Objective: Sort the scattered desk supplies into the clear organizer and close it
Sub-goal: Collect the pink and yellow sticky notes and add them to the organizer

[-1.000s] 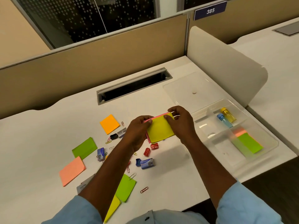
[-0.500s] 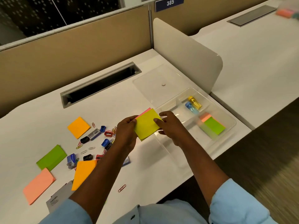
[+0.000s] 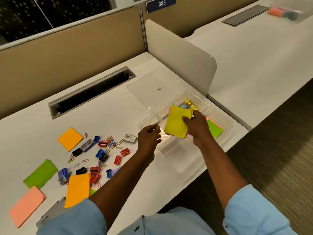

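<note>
My right hand (image 3: 196,128) grips a stack of sticky notes (image 3: 176,122), yellow on top and pink beneath, above the middle of the clear organizer (image 3: 227,123). Inside the organizer lie a green and orange note pad (image 3: 214,128) and a yellow tube (image 3: 191,104). My left hand (image 3: 149,138) hovers at the organizer's left edge, fingers loosely curled, holding nothing. The clear lid (image 3: 152,92) lies flat behind the organizer. Scattered on the desk to the left are orange notes (image 3: 70,139), green notes (image 3: 40,173), a pink pad (image 3: 26,206), sharpeners and paper clips (image 3: 111,142).
A white divider panel (image 3: 181,55) stands right behind the organizer. A cable slot (image 3: 91,92) runs along the back of the desk. The desk's front edge (image 3: 194,179) is close under the organizer. Another clear box (image 3: 288,9) sits on the far desk.
My right hand has carried the yellow and pink notes rightward over the organizer. My left hand has let go of them and stays behind at the organizer's edge. The view shifted right.
</note>
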`<state>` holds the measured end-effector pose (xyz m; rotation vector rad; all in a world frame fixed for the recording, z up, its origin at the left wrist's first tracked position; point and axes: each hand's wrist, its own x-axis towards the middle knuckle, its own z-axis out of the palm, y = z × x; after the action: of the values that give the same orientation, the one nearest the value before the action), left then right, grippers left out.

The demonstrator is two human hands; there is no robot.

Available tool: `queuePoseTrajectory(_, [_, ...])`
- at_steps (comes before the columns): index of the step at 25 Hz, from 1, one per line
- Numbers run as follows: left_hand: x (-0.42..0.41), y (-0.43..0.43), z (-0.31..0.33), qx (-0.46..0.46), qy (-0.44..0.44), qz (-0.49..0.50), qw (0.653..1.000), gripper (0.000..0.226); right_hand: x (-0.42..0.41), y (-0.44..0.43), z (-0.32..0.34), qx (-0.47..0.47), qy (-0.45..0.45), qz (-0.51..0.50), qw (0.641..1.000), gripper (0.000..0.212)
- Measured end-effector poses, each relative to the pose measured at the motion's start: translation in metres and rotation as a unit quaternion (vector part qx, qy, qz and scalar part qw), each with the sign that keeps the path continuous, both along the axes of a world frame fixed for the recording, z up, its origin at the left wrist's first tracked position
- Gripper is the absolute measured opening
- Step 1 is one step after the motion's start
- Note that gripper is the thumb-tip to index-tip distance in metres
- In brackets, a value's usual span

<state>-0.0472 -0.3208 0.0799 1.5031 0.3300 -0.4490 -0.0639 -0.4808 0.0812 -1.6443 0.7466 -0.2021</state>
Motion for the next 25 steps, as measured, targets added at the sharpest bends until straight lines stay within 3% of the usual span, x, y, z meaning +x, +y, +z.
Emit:
queuePoseTrajectory(5, [0.010, 0.003, -0.001, 0.041, -0.012, -0.043, 0.998, 0.012, 0.004, -0.075, -0.003, -0.195, 0.057, -0.005, 0.979, 0.032])
queuePoseTrajectory(9, [0.011, -0.002, -0.002, 0.072, -0.032, -0.080, 0.994, 0.016, 0.007, -0.114, -0.007, -0.324, 0.108, 0.038, 0.939, 0.032])
queuePoseTrajectory(16, [0.011, -0.013, -0.001, 0.096, -0.048, -0.115, 0.988, 0.013, 0.013, -0.125, -0.011, -0.341, 0.137, 0.073, 0.927, 0.024])
queuePoseTrajectory(25, [0.013, -0.007, -0.004, 0.100, -0.043, -0.106, 0.988, 0.018, 0.006, -0.127, -0.028, -0.339, 0.171, 0.117, 0.918, 0.031])
